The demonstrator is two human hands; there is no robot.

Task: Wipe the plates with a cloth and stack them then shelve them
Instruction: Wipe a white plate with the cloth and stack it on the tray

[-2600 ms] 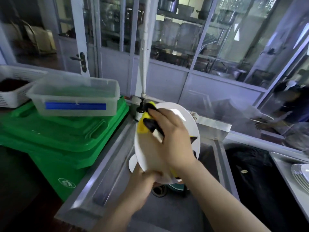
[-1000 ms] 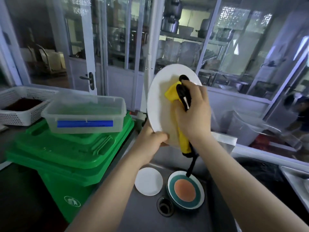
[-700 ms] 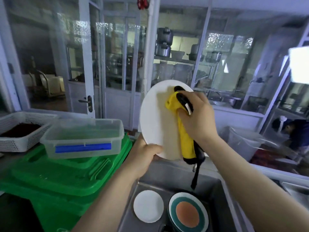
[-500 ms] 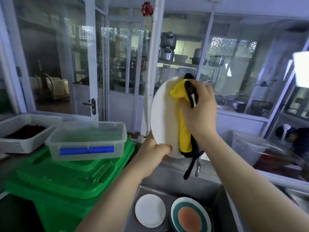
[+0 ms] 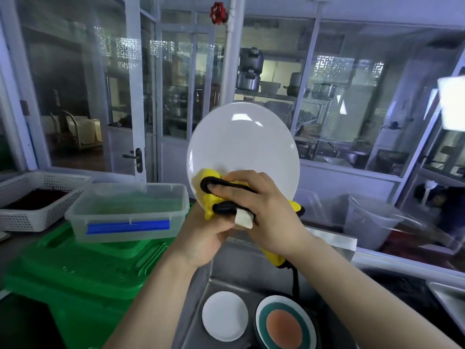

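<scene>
A large white plate (image 5: 242, 144) is held upright in front of me above the sink. My left hand (image 5: 201, 238) grips its lower edge from below. My right hand (image 5: 261, 205) grips a yellow cloth (image 5: 210, 197) with black trim and presses it against the plate's lower part; the cloth's tail hangs down under my right wrist. Down in the sink lie a small white plate (image 5: 224, 315) and a plate with a green ring and orange centre (image 5: 284, 323).
A steel sink (image 5: 201, 298) is below my arms. To the left stands a green bin (image 5: 83, 268) with a clear plastic box (image 5: 128, 212) on its lid, and a white basket (image 5: 32, 200) beyond. Glass partitions run behind. A clear tub (image 5: 370, 222) sits at right.
My right hand with the cloth has slid from the top of the plate down to its lower edge. The plate's face has turned more toward me.
</scene>
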